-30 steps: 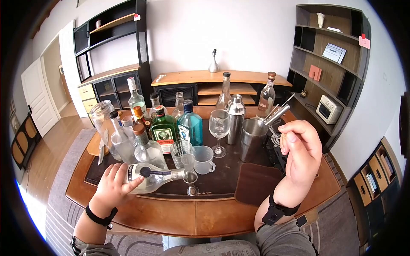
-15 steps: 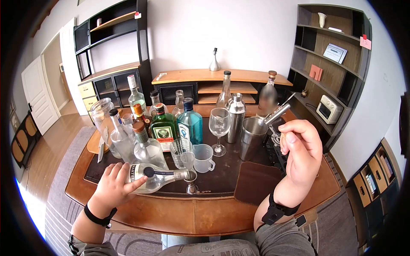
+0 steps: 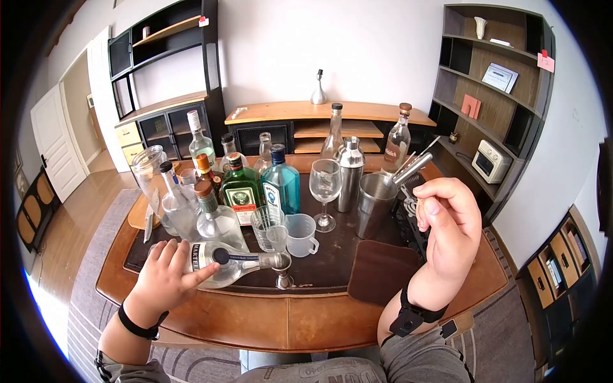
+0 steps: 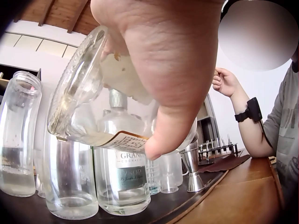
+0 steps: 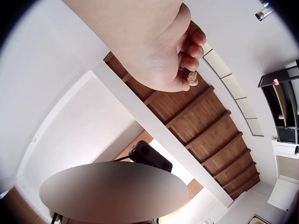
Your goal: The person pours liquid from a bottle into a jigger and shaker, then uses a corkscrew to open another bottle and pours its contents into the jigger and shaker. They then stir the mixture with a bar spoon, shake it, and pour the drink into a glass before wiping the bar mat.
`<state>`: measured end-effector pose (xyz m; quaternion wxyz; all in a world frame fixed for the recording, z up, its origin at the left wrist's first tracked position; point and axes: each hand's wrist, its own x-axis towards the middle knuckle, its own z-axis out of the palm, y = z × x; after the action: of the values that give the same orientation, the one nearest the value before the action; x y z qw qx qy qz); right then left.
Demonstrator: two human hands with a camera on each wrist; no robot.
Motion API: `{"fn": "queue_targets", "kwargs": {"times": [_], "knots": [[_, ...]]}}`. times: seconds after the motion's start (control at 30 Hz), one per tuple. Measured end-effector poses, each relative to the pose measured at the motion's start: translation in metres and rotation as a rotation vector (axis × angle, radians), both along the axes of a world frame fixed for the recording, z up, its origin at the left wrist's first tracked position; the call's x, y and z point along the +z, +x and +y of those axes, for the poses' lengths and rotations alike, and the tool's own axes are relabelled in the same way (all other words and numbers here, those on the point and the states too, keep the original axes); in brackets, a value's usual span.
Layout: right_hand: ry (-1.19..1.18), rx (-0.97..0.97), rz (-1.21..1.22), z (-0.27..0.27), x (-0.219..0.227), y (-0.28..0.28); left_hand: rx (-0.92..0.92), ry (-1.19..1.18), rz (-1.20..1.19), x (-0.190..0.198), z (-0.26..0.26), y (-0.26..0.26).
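Note:
My left hand grips a clear glass bottle with a white label, tipped almost level. Its neck points right, and the mouth overlaps the rim of a steel jigger on the dark desk mat. From the left wrist view, my thumb presses on the label and the jigger stands upright beyond it. My right hand is raised at the right, apart from the table, with its fingers curled. Between thumb and fingertips it pinches a small brown cork.
Several bottles, among them a green one and a blue one, crowd the left side. A plastic measuring jug stands behind the jigger. Farther right are a wine glass, a shaker and a steel tin with bar tools.
The bottle's mouth has shifted slightly right over the jigger's rim. My right hand keeps its raised pose, and the head view has turned a little.

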<state>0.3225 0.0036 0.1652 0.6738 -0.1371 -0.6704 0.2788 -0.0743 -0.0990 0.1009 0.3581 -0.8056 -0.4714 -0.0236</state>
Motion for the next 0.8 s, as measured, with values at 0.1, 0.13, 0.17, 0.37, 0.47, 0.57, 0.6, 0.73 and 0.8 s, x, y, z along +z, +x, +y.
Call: {"fn": "queue_targets", "kwargs": {"times": [0.1,0.13,0.17,0.37,0.47,0.57,0.6,0.73,0.8], "knots": [[0.003,-0.002,-0.005,-0.0001,0.0006,0.0004,0.013,-0.002,0.027,0.0033,-0.0006,0.0016],[0.002,-0.001,-0.005,-0.0003,0.0006,0.0006,0.013,0.005,0.040,0.0032,-0.0006,0.0009],[0.000,0.000,-0.005,-0.0006,0.0006,0.0007,0.012,0.013,0.053,0.0033,-0.0005,0.0005],[-0.009,0.018,-0.002,-0.0019,0.0009,0.0013,-0.006,0.027,0.053,0.0078,0.0002,0.0040],[-0.012,0.025,-0.008,-0.0017,0.0008,0.0019,-0.001,0.033,0.071,0.0088,0.0000,0.0044],[-0.010,0.025,-0.017,-0.0015,0.0007,0.0027,0.013,0.031,0.090,0.0100,-0.0011,0.0047],[-0.011,0.025,-0.021,-0.0016,0.0006,0.0027,0.020,0.028,0.093,0.0098,-0.0012,0.0045],[-0.009,0.012,-0.010,-0.0028,0.0007,0.0011,0.048,0.022,0.113,0.0083,-0.0013,0.0012],[-0.001,0.011,-0.011,-0.0024,0.0008,0.0008,0.054,0.020,0.119,0.0079,-0.0010,0.0004]]}}
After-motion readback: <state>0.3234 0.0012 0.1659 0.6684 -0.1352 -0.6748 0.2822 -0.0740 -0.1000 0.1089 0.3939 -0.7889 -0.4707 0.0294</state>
